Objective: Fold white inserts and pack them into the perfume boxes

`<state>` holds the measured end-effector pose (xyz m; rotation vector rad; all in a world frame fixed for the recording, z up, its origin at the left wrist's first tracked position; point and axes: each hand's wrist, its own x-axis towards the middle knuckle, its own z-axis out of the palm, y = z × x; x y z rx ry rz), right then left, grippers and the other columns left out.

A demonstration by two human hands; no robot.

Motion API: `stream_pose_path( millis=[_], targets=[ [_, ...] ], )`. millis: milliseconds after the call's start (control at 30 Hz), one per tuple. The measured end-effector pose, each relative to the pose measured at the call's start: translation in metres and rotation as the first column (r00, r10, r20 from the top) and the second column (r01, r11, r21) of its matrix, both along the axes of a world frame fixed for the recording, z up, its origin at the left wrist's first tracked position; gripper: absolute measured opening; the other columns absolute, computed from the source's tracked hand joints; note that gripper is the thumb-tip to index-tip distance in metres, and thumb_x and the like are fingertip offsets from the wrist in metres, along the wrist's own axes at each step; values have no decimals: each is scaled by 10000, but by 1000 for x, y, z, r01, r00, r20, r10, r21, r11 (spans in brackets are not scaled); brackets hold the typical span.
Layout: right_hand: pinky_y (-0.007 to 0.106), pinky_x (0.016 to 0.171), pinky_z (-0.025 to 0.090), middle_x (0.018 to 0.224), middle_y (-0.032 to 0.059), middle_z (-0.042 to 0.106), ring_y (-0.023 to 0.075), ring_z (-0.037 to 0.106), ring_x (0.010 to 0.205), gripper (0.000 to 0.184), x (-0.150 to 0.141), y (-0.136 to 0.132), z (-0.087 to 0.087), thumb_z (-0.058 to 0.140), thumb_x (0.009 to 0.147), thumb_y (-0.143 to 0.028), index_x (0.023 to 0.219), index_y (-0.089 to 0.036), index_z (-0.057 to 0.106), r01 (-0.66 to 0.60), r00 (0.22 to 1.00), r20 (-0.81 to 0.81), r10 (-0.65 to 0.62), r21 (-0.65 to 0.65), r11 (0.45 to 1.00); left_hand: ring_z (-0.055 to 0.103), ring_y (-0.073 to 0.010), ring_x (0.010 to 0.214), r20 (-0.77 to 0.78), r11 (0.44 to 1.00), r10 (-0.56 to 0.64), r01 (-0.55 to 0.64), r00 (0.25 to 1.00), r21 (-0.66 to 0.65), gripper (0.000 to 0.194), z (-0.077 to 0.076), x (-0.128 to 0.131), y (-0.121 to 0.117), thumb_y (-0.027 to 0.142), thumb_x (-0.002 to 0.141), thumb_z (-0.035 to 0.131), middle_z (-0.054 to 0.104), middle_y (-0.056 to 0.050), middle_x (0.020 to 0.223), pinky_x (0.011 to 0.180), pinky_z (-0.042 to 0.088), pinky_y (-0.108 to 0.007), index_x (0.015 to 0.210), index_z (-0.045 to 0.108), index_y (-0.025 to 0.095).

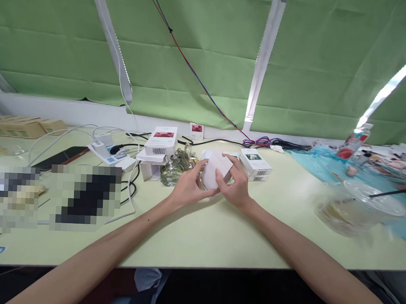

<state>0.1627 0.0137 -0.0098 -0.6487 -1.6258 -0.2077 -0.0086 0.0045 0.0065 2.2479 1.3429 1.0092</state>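
Observation:
A small white cardboard box (214, 171) is held tilted between my two hands, over the middle of the table. My left hand (190, 183) grips its left side, fingers and thumb bent round it. On the right side my right hand (235, 184) closes on it, the thumb lying across the near face. Just left of my hands several glass bottles (171, 173) stand close together. A white box with a pink flower picture (161, 141) rests on other white boxes beside them. To the right lie white boxes with a green-and-white picture (255, 162).
A power strip (110, 152) with plugs and white cables sits at the left, near a dark phone-like slab (63, 158). Brown cartons (17, 127) lie at the far left. At the right are a clear plastic cup (357, 208), a blue sheet (310, 163) and a bottle (354, 140).

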Motion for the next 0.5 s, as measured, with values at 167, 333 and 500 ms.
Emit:
stream_pose_path(
  millis=[167,333,500],
  targets=[
    [423,919,569,1170,144,657,252,657,1099,214,-1,0,-1,560,919,-168,1126,-188,608,-9,1000,2,9,-32,999,599,-132,530,-14,1000,17,-17,1000,5,827,-1,0,1,500,657,752,720,-16,930,613,486,-273,1378,451,232],
    [410,937,558,1180,146,647,244,648,1115,214,-2,-2,-1,544,928,-150,1131,-184,604,-21,1000,10,21,-59,998,613,-143,548,-25,999,39,-39,999,6,839,-2,0,1,493,650,750,722,-23,935,621,488,-280,1383,447,219],
    [418,912,566,1166,138,659,247,652,1107,205,-3,-3,1,504,950,-175,1120,-195,616,-27,999,30,31,-112,993,622,-158,574,-36,998,67,-67,997,-1,847,-2,1,1,476,635,750,719,-20,921,629,491,-286,1381,450,212]
  ],
)
